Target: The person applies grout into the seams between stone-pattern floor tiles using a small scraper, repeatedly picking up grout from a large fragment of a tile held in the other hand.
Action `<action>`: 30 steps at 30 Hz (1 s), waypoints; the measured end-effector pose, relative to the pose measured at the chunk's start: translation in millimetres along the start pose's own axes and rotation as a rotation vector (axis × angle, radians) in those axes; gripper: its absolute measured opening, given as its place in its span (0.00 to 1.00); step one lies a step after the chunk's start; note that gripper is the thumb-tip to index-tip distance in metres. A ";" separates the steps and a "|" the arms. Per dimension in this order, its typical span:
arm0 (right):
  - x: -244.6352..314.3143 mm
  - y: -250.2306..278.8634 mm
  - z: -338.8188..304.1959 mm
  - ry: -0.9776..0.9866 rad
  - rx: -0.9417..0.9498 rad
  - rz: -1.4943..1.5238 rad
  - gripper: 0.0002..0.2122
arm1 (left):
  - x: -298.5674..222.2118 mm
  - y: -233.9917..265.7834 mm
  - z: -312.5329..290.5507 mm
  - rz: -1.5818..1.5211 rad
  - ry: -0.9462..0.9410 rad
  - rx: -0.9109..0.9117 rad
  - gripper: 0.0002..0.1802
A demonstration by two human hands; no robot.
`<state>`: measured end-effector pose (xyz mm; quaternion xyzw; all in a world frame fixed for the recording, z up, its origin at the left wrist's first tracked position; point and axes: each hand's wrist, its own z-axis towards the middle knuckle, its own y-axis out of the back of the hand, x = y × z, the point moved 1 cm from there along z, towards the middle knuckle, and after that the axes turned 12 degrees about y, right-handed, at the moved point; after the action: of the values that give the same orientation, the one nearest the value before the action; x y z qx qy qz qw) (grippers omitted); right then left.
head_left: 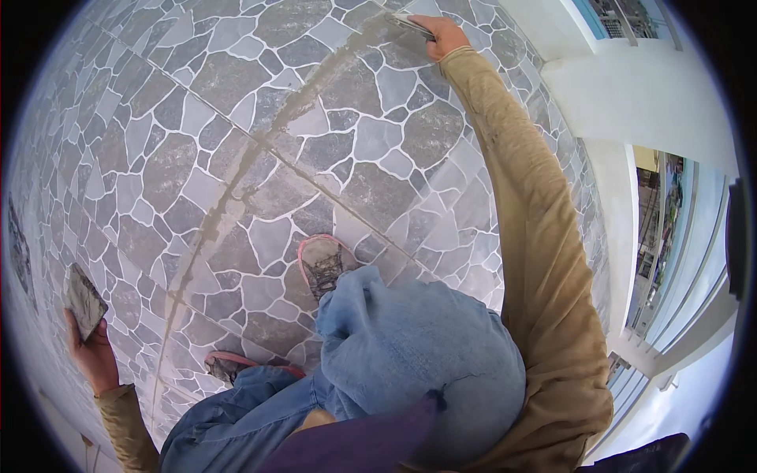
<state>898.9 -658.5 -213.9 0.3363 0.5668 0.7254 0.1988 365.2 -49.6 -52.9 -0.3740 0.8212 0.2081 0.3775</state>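
Observation:
My right hand [446,38] reaches far out at the top and is closed round a thin, flat scraper [412,27]. The scraper's edge is at the floor, at the far end of a grey-brown smeared grout joint [303,98]. Over at the left, my left hand [93,359] grips a flat, squarish plate [85,302] with grey smears on its face. That plate is held up, apart from the joint. Part of the scraper is covered by my right fingers.
Stone-patterned floor tiles [221,83] with pale lines spread around me. A second joint [347,206] crosses the smeared one diagonally. My shoes [322,264] are on the tiles below. A white wall [631,98] with railed openings [670,236] runs along the right.

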 end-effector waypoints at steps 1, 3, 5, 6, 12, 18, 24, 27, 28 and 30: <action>2.8 -20.3 16.6 0.021 0.004 0.020 0.29 | -0.3 6.6 -6.0 -0.001 -0.002 -0.020 0.25; 2.0 -36.5 29.6 0.119 -0.055 -0.085 0.31 | 0.1 12.5 -10.3 -0.027 -0.004 -0.066 0.25; -3.1 -59.4 21.3 0.144 -0.055 -0.188 0.33 | 4.6 20.8 -12.1 -0.044 0.002 -0.108 0.25; 0.8 -64.8 17.8 0.138 -0.035 -0.254 0.33 | 9.1 29.7 -13.4 -0.032 -0.026 -0.131 0.25; 36.5 -9.9 15.2 -0.051 0.405 -0.185 0.26 | 11.1 58.4 -23.8 -0.059 -0.031 -0.141 0.26; -16.3 -19.1 69.8 -0.276 0.250 -0.369 0.24 | 19.1 55.9 -5.6 0.066 -0.098 -0.053 0.28; 16.5 -48.2 65.8 -0.331 0.233 -0.295 0.23 | 25.4 73.1 3.5 0.076 -0.130 -0.028 0.28; 38.7 -49.4 53.8 -0.221 0.286 -0.298 0.22 | 33.2 67.4 15.3 0.098 -0.144 -0.004 0.27; 52.6 -52.9 48.2 -0.187 0.311 -0.306 0.23 | 34.6 58.9 18.9 0.061 -0.109 -0.002 0.26; 89.1 -55.0 40.1 -0.186 0.359 -0.304 0.24 | 26.8 38.8 25.4 -0.022 -0.066 0.026 0.25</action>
<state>860.5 -555.9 -237.7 0.3424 0.7099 0.5409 0.2937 335.4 -21.4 -87.4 -0.3710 0.8068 0.2054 0.4114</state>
